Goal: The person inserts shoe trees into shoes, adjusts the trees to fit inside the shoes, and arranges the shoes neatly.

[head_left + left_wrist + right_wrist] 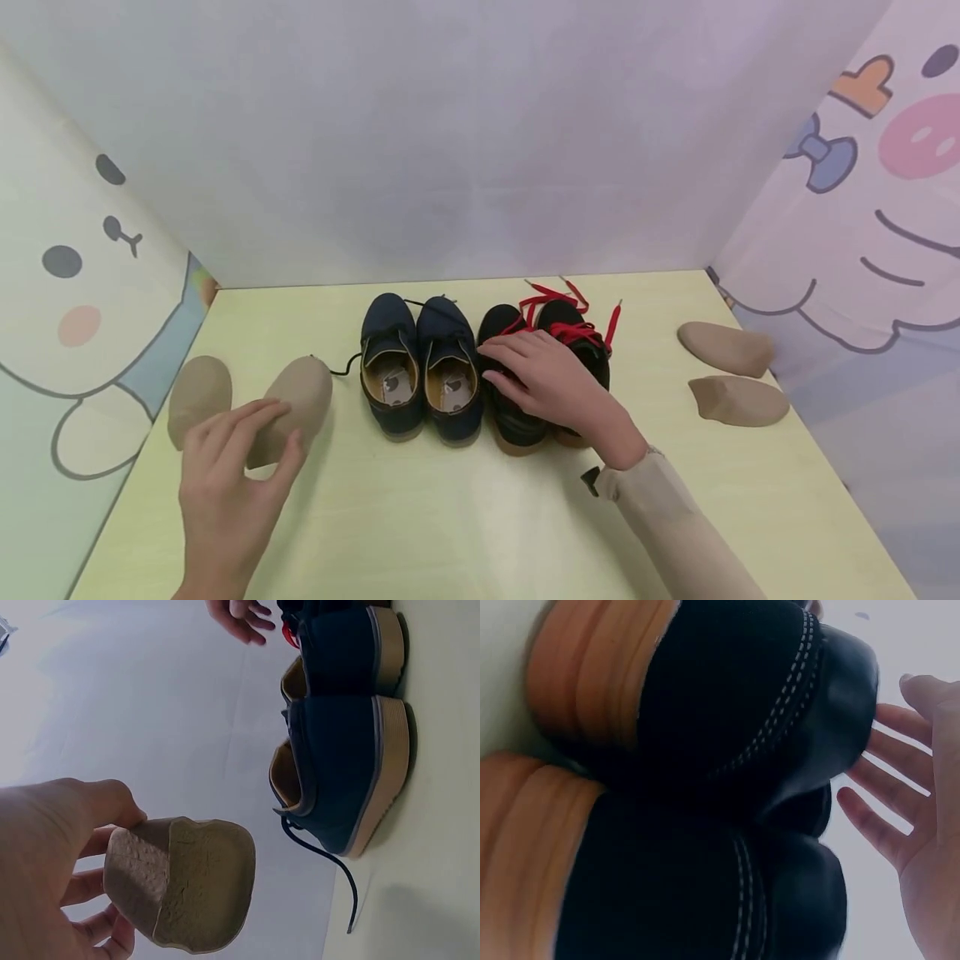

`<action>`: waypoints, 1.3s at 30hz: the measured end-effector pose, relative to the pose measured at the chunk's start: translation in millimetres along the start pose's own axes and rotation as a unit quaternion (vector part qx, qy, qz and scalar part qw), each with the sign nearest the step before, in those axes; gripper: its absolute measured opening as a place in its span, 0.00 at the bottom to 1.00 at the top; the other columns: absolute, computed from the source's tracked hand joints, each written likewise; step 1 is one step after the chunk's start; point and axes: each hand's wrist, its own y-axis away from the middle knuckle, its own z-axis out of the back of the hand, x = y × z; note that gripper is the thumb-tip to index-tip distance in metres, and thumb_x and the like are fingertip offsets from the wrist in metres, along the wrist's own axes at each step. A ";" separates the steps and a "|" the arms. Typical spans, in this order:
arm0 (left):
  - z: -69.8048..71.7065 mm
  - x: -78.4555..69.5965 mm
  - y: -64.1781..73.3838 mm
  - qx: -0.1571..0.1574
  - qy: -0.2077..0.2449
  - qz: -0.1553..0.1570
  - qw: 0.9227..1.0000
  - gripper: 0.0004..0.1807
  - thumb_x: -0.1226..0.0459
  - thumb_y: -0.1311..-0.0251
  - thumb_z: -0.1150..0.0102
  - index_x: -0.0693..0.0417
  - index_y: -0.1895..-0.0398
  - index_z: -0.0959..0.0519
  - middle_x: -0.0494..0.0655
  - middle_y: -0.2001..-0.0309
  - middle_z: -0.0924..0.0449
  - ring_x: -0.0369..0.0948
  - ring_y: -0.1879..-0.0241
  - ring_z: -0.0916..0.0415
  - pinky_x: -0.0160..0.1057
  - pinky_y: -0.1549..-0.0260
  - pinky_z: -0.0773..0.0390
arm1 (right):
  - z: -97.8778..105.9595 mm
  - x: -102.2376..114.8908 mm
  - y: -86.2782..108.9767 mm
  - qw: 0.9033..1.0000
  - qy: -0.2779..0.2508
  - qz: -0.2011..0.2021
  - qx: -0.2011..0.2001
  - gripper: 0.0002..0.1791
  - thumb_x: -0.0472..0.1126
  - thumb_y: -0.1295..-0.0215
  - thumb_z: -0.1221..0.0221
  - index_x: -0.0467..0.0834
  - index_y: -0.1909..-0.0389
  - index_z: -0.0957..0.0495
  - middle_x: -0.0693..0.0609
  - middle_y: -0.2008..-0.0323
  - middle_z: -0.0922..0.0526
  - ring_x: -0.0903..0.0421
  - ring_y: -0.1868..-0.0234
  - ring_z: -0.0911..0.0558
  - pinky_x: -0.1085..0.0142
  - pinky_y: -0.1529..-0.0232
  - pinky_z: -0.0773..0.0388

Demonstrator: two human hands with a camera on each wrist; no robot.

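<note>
My left hand (236, 479) pinches a beige moulded-pulp shoe insert (303, 400) between thumb and fingers, raised over the left of the table. In the left wrist view the insert's hollow, rough end (210, 877) faces the camera. My right hand (540, 371) hovers over a pair of black shoes (521, 425) with red laces (577, 332), fingers spread and holding nothing. The right wrist view shows the black heels (697, 697) close up, with that hand (922, 780) beside their collars. Left of them stands a navy pair (393, 412) with dark laces.
A second beige insert (201, 393) lies at the left table edge. Two more inserts, a far one (723, 348) and a near one (742, 402), lie at the right. The pale table (442, 517) is bordered by a back wall (450, 167) and cartoon-printed side panels (82, 292).
</note>
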 end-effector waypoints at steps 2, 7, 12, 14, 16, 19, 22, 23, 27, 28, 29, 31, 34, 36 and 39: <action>-1.2 -4.9 -0.8 -0.003 0.008 -0.001 1.000 0.20 0.58 0.43 0.40 0.66 0.58 0.13 0.62 0.57 0.13 0.57 0.54 0.29 0.19 0.38 0.41 | -3.6 -1.6 -5.9 1.000 0.000 0.009 0.007 0.22 0.48 0.28 0.35 0.45 0.37 0.18 0.51 0.41 0.14 0.53 0.40 0.16 0.54 0.38 0.21; -2.1 -15.2 -2.1 0.009 0.011 0.006 1.000 0.18 0.60 0.44 0.39 0.65 0.57 0.13 0.61 0.56 0.13 0.56 0.54 0.28 0.18 0.38 0.40 | -12.7 -5.7 -20.7 0.999 -0.011 0.014 0.031 0.21 0.50 0.26 0.37 0.47 0.38 0.19 0.53 0.41 0.15 0.54 0.40 0.16 0.56 0.39 0.21; -2.4 -23.1 -2.7 0.009 0.020 0.006 1.000 0.18 0.60 0.44 0.39 0.65 0.57 0.13 0.60 0.55 0.13 0.55 0.53 0.27 0.18 0.39 0.39 | -21.6 -8.2 -35.9 0.998 -0.025 0.013 0.053 0.20 0.53 0.25 0.38 0.50 0.38 0.19 0.54 0.42 0.14 0.56 0.41 0.17 0.57 0.40 0.22; -3.0 -26.1 -3.0 0.007 0.025 0.002 1.000 0.18 0.60 0.43 0.39 0.65 0.57 0.13 0.60 0.55 0.13 0.54 0.53 0.28 0.18 0.39 0.38 | -24.5 -7.6 -42.6 0.998 -0.029 0.014 0.060 0.20 0.53 0.25 0.38 0.50 0.38 0.18 0.54 0.41 0.14 0.55 0.40 0.17 0.56 0.39 0.22; -3.8 -29.1 -3.2 0.008 0.029 0.001 1.000 0.18 0.60 0.42 0.40 0.65 0.56 0.13 0.60 0.55 0.13 0.53 0.53 0.28 0.18 0.40 0.38 | -26.2 -5.8 -49.5 0.997 -0.032 0.016 0.067 0.20 0.53 0.25 0.39 0.50 0.38 0.18 0.54 0.41 0.15 0.55 0.40 0.17 0.56 0.40 0.22; -6.6 -33.3 -3.7 0.015 0.037 -0.004 0.999 0.19 0.59 0.41 0.41 0.65 0.55 0.13 0.59 0.54 0.13 0.53 0.53 0.28 0.19 0.42 0.38 | -27.7 -2.3 -59.5 0.996 -0.038 0.019 0.079 0.20 0.53 0.25 0.38 0.50 0.38 0.18 0.54 0.40 0.15 0.54 0.39 0.17 0.56 0.40 0.22; -10.9 -36.7 -3.9 0.020 0.047 -0.014 0.999 0.19 0.59 0.40 0.41 0.65 0.55 0.13 0.59 0.55 0.13 0.54 0.54 0.28 0.19 0.41 0.37 | -29.2 1.2 -69.9 0.995 -0.034 0.021 0.095 0.20 0.54 0.24 0.39 0.50 0.38 0.19 0.54 0.40 0.16 0.54 0.38 0.18 0.56 0.39 0.22; -12.6 -37.6 -4.0 0.020 0.049 -0.019 0.998 0.19 0.59 0.40 0.42 0.65 0.56 0.13 0.59 0.55 0.13 0.54 0.54 0.27 0.19 0.41 0.37 | -29.9 2.3 -73.3 0.994 -0.033 0.021 0.100 0.21 0.54 0.24 0.40 0.50 0.37 0.19 0.54 0.39 0.16 0.54 0.37 0.19 0.56 0.38 0.22; -18.9 -40.2 -4.1 0.020 0.057 -0.033 0.998 0.19 0.59 0.39 0.42 0.65 0.56 0.13 0.59 0.55 0.13 0.56 0.55 0.27 0.20 0.39 0.36 | -33.2 6.0 -86.8 0.992 -0.029 0.027 0.118 0.22 0.55 0.23 0.41 0.51 0.35 0.20 0.54 0.38 0.17 0.54 0.37 0.20 0.55 0.39 0.21; -20.3 -40.6 -4.2 0.021 0.060 -0.035 0.997 0.19 0.59 0.39 0.42 0.65 0.56 0.13 0.59 0.55 0.13 0.56 0.55 0.27 0.20 0.39 0.36 | -34.3 6.6 -89.8 0.992 -0.028 0.029 0.120 0.22 0.55 0.23 0.41 0.51 0.35 0.21 0.55 0.39 0.17 0.55 0.38 0.19 0.56 0.40 0.20; -21.6 -40.7 -4.3 0.022 0.061 -0.037 0.997 0.19 0.59 0.39 0.42 0.64 0.56 0.13 0.59 0.55 0.13 0.56 0.55 0.26 0.20 0.39 0.36 | -35.3 7.1 -92.5 0.992 -0.026 0.029 0.121 0.21 0.55 0.23 0.42 0.51 0.35 0.21 0.55 0.39 0.17 0.55 0.38 0.19 0.56 0.41 0.20; -23.6 -40.9 -4.6 0.027 0.064 -0.039 0.997 0.19 0.59 0.39 0.42 0.64 0.55 0.12 0.58 0.55 0.13 0.56 0.55 0.26 0.20 0.40 0.36 | -36.9 8.0 -97.6 0.992 -0.023 0.032 0.123 0.21 0.54 0.23 0.41 0.52 0.35 0.21 0.55 0.39 0.17 0.55 0.40 0.19 0.57 0.43 0.20; -25.9 -41.1 -5.0 0.033 0.063 -0.039 0.997 0.19 0.59 0.39 0.42 0.63 0.55 0.12 0.57 0.55 0.13 0.55 0.54 0.26 0.21 0.40 0.37 | -38.4 9.0 -102.6 0.991 -0.024 0.033 0.129 0.20 0.52 0.23 0.41 0.52 0.35 0.21 0.55 0.39 0.16 0.56 0.41 0.18 0.58 0.44 0.20; -27.8 -41.4 -4.9 0.034 0.065 -0.041 0.996 0.18 0.59 0.40 0.42 0.62 0.55 0.12 0.56 0.55 0.13 0.55 0.54 0.26 0.21 0.40 0.37 | -37.5 9.5 -103.7 0.989 -0.027 0.033 0.142 0.21 0.52 0.23 0.40 0.52 0.34 0.22 0.55 0.39 0.16 0.55 0.40 0.18 0.57 0.43 0.19; -30.9 -42.1 -4.4 0.038 0.066 -0.044 0.996 0.18 0.60 0.40 0.41 0.62 0.54 0.12 0.56 0.54 0.12 0.55 0.54 0.26 0.22 0.40 0.37 | -34.8 9.6 -103.8 0.985 -0.029 0.031 0.166 0.22 0.52 0.23 0.40 0.52 0.33 0.22 0.54 0.39 0.16 0.55 0.40 0.17 0.56 0.42 0.19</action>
